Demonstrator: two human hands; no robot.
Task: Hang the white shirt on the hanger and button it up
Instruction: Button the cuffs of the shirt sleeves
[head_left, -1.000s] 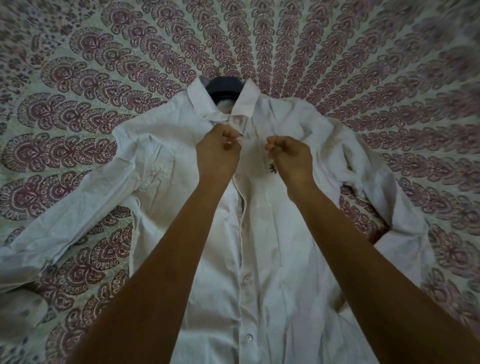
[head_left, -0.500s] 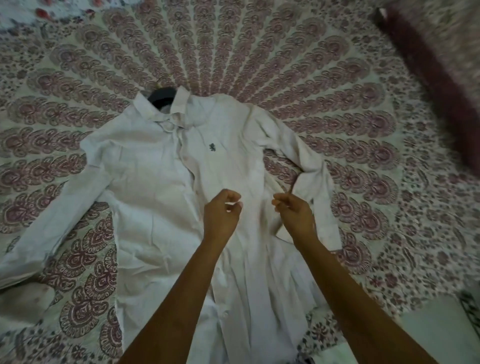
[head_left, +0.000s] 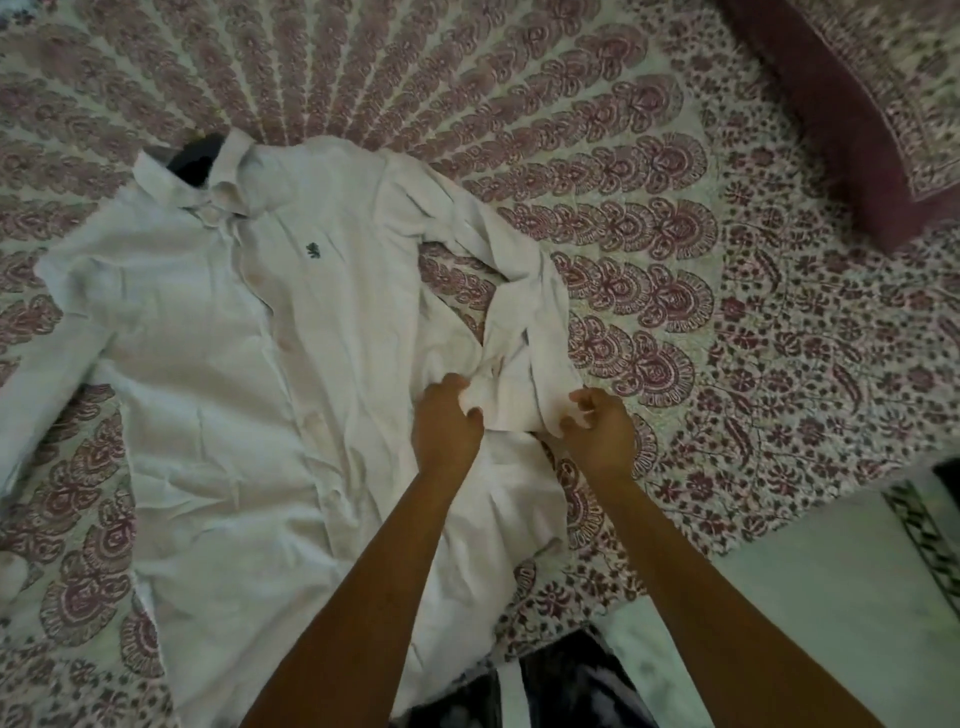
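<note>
The white shirt (head_left: 218, 374) lies flat, front up, on the patterned bedspread, its front closed along the button placket. A dark hanger (head_left: 195, 161) shows inside the collar at the upper left. The shirt's right-side sleeve is folded back toward me, and its cuff (head_left: 511, 395) lies beside the shirt body. My left hand (head_left: 447, 421) grips the cuff's left edge. My right hand (head_left: 597, 431) pinches the cuff's right edge. The other sleeve stretches off the left edge of view.
The maroon and pale patterned bedspread (head_left: 779, 322) covers the bed. A dark red pillow (head_left: 852, 104) lies at the upper right. The bed's edge and pale floor (head_left: 810, 597) are at the lower right, with a dark patterned mat (head_left: 930, 530) at the far right.
My hands left the collar area, moved down the shirt front and then right onto the folded sleeve's cuff. The view swung right, so the shirt now sits to the left.
</note>
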